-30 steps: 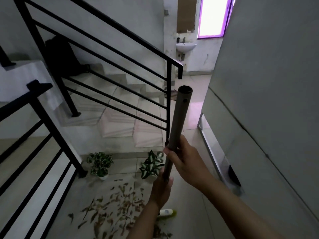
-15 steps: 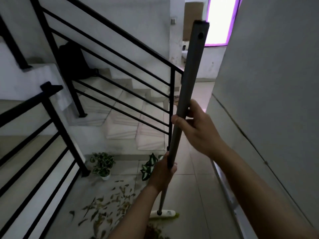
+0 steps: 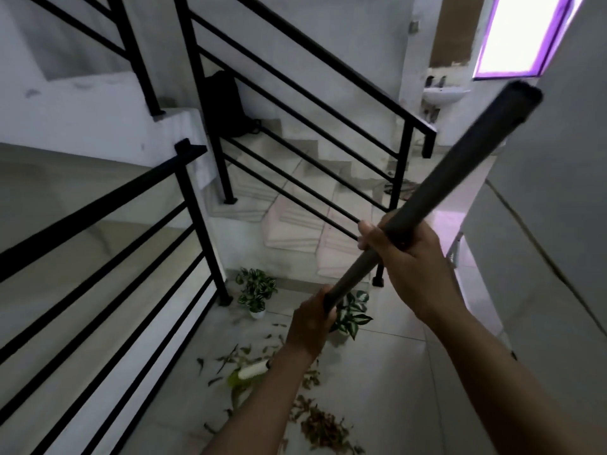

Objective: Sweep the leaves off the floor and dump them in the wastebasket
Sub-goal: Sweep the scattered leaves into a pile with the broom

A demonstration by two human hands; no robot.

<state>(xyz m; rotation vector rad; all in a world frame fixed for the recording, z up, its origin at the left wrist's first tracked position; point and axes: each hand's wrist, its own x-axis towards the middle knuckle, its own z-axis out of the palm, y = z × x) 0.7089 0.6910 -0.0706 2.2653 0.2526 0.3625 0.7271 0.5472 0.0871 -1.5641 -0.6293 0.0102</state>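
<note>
Head view: the broom handle (image 3: 437, 192) is being gripped by 2 hands, right hand (image 3: 407, 257) curled high, left hand (image 3: 310, 326) wrapped lower. The broom head (image 3: 251, 370) is being pressed among leaves (image 3: 315, 421) scattered on the floor (image 3: 377, 382).

Residential stairwell landing, indoors: tiled stairs (image 3: 295, 221) w/ black metal railing (image 3: 315, 83), potted plants (image 3: 256, 290), wall-mounted washbasin (image 3: 445, 93) beyond.

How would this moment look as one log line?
sweeping | left hand, right hand grip broom handle | broom head among leaves | wastebasket unseen
</note>
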